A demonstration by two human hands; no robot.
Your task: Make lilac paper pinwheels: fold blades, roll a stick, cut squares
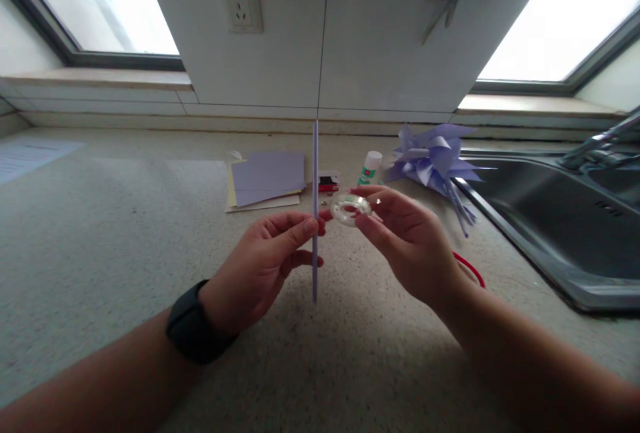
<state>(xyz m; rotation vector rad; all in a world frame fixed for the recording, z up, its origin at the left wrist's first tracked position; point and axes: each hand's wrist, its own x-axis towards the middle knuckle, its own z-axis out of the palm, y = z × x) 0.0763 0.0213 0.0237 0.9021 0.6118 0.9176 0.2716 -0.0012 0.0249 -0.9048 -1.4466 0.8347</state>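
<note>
Single head-worn view, facing forward and down across the desk (100,233) toward the wall (320,33) and windows. Hands close before the lens; sink (550,219) at right edge.

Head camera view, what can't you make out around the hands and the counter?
- Red loop: mostly hidden behind the right hand.
- Clear tape roll: its loose end is too faint to find.
- Glue stick label: too small to read.
- Sink and tap: cut off by the right edge.
- Small red and black item: too small to identify.
</note>
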